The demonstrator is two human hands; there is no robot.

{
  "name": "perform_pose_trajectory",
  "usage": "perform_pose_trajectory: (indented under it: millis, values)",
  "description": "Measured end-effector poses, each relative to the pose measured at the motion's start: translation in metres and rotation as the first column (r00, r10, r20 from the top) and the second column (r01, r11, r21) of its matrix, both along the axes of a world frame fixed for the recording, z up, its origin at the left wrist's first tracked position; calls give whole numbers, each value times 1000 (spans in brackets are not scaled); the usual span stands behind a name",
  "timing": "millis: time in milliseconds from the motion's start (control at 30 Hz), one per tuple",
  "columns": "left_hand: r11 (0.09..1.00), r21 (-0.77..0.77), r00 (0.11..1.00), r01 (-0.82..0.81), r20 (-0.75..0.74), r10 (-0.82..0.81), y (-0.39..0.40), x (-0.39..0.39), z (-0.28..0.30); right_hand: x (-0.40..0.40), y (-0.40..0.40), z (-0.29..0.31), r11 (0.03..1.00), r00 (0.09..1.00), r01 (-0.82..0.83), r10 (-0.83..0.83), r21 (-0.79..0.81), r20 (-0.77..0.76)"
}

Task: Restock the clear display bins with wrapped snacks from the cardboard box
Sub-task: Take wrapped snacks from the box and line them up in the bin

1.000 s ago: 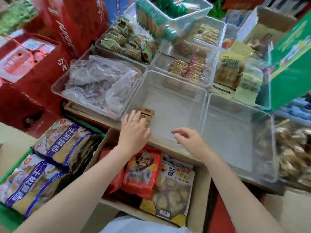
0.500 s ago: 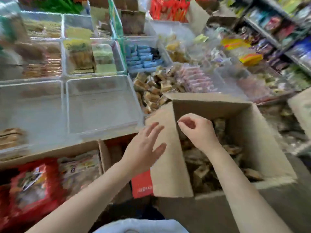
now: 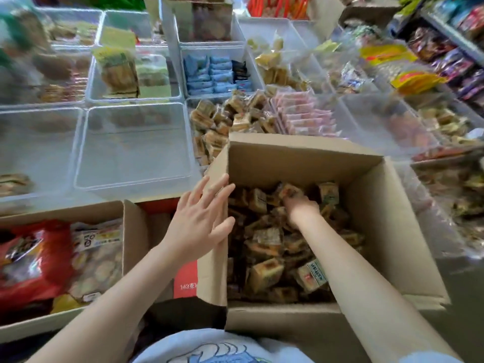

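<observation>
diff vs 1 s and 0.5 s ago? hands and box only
The right hand went from the empty clear bin, across the box rim, down among the wrapped snacks in the cardboard box; whether it grips one is hidden. The left hand left the bin and now lies with straight fingers against the box's left flap. The bin is unchanged, with nothing added.

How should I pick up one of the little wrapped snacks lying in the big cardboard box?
Come straight down from above: the cardboard box is open only at the top, with tall walls. The wrapped snacks are small blocks in a loose heap, so pinch one lying on top across its two flat sides, as the right hand reaches in now.
</observation>
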State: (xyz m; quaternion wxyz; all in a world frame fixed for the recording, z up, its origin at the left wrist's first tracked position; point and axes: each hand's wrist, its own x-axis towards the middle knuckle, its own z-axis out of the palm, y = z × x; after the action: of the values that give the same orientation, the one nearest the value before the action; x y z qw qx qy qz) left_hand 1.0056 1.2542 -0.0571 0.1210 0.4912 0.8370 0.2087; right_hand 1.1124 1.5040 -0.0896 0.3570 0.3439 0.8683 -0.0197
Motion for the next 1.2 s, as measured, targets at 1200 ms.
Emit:
perform_pose_trajectory:
  millis: [1200]
  values:
    - [597,-207,627,-775,-143,765,-382,-358,-96,-382,-362,7,536,762,-123,-488,-835,-425]
